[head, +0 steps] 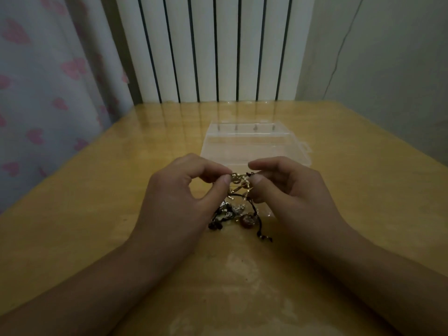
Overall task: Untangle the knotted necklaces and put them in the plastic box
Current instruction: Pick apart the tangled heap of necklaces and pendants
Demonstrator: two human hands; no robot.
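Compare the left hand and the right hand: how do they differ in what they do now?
The left hand pinches the gold part of the necklaces between thumb and forefinger; the right hand pinches the side with the dark cord. The left hand's other fingers hide behind it; the right hand's show, curled. Both are raised above the table, before the plastic box.

Wooden table [101, 238], white radiator [218, 49], heart-patterned curtain [48, 93], grey wall [388, 69]

Dim, warm-toned indoor light; the glossy surface [339, 146] carries pale reflections of the white radiator [213, 49] at its far edge. Soft focus throughout, mild noise, and wide-angle bending toward the edges.
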